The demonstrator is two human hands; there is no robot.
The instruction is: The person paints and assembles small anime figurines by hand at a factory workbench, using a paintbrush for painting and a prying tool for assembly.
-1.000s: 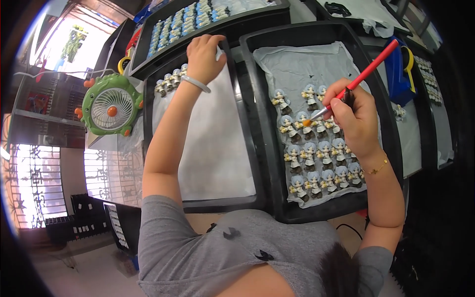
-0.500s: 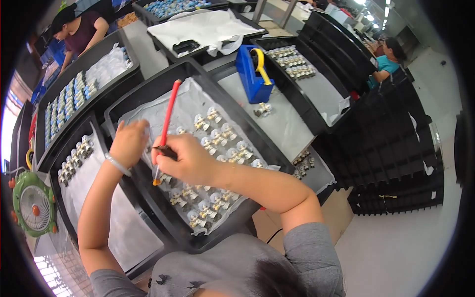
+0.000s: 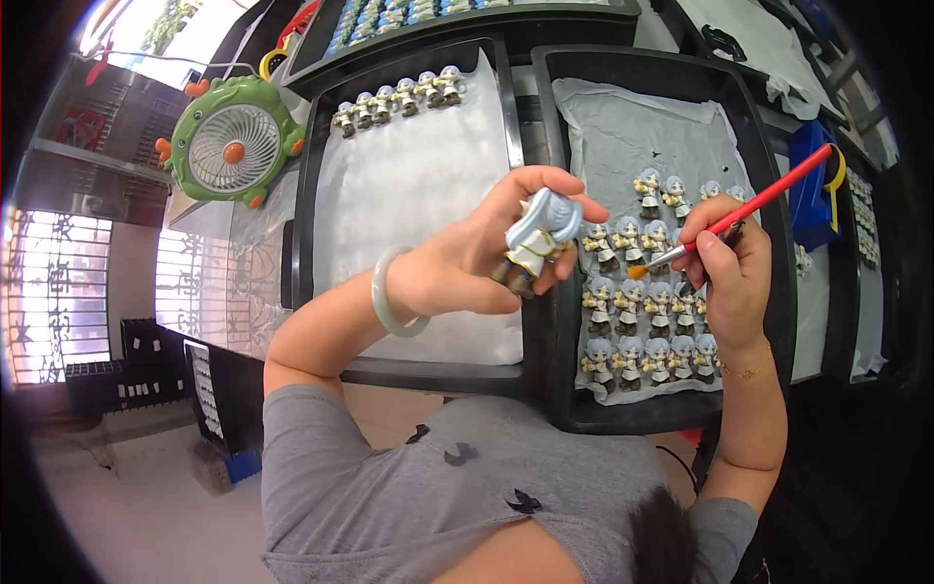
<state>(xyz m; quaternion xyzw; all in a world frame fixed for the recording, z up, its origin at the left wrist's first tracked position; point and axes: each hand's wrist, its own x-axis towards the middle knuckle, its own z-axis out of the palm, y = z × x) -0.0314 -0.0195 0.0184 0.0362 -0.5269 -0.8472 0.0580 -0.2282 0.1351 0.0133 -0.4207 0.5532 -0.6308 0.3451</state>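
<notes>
Figurine (image 3: 536, 237), small with pale blue-grey hair and a white and gold outfit, is sitting tilted in your left hand (image 3: 477, 258), raised over the gap between the two near black trays. Your left fingers (image 3: 545, 181) are pinching it from above and below, and a pale green bangle (image 3: 391, 292) is circling that wrist. Your right hand (image 3: 728, 268) is pinching a red-handled paintbrush (image 3: 749, 206), fingers pressed together around the shaft, its orange-tipped bristles pointing at the figurine from just beside it. Under that hand, rows of matching figurines (image 3: 642, 326) are standing on white cloth in the right tray (image 3: 623, 414). Farther off, the left tray (image 3: 306, 185) is carrying one row of figurines (image 3: 397, 95) along its far edge. Far left, a green desk fan (image 3: 232, 146) is standing.
</notes>
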